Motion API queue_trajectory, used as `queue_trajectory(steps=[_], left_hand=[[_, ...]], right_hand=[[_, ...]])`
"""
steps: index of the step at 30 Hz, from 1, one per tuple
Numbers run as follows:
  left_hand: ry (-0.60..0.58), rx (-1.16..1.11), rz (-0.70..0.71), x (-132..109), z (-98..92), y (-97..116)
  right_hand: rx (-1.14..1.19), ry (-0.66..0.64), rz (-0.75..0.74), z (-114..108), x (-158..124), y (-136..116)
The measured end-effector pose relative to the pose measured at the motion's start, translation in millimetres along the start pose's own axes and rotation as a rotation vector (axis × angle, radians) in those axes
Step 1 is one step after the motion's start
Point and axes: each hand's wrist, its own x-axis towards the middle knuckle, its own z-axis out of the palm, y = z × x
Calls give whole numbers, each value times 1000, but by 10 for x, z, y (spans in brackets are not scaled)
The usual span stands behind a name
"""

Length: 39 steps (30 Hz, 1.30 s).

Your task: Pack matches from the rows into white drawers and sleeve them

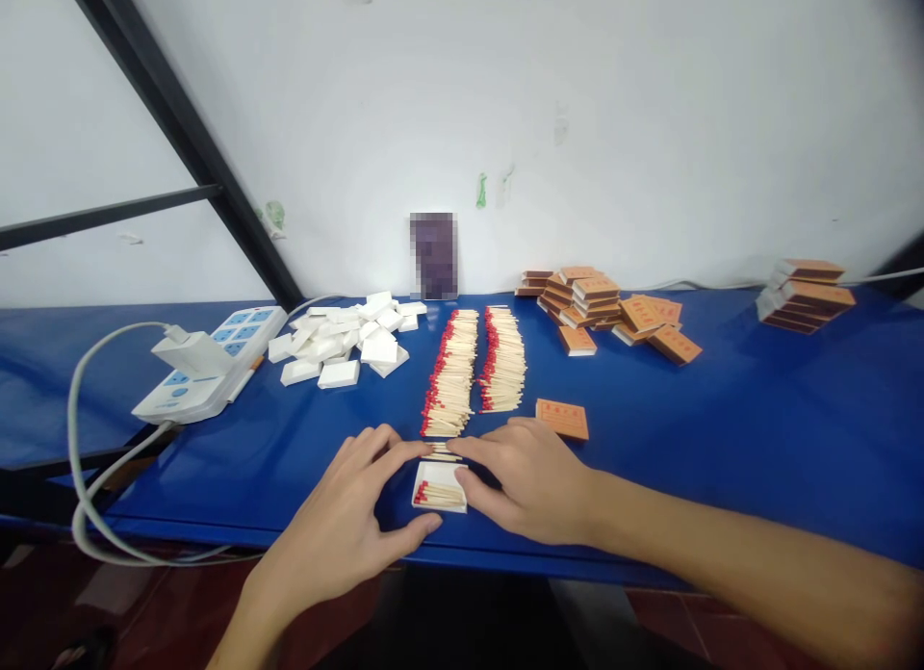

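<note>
The bunch (443, 454) lies on the table (324, 473) between the tray (435, 472) and the match rows (453, 372), its long axis running left to right. Inside the tray, matches (444, 495) lie crosswise, red heads left. The left hand (361, 506) spreads thumb and index wide, index at the bunch's left end; the right hand (530, 482) keeps a narrower gap, index on the bunch, thumb at the tray's right side. Fingertips hide the bunch's ends; which way its heads point cannot be told.
</note>
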Motion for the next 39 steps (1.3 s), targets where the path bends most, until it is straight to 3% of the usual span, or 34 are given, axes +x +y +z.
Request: queue_trajectory(steps=[17, 39], left_hand=[[13, 8, 14, 6, -7, 2], [1, -2, -15, -10, -1, -13]], right_hand=[[11, 6, -33, -24, -14, -4], [-6, 10, 46, 17, 4, -5]])
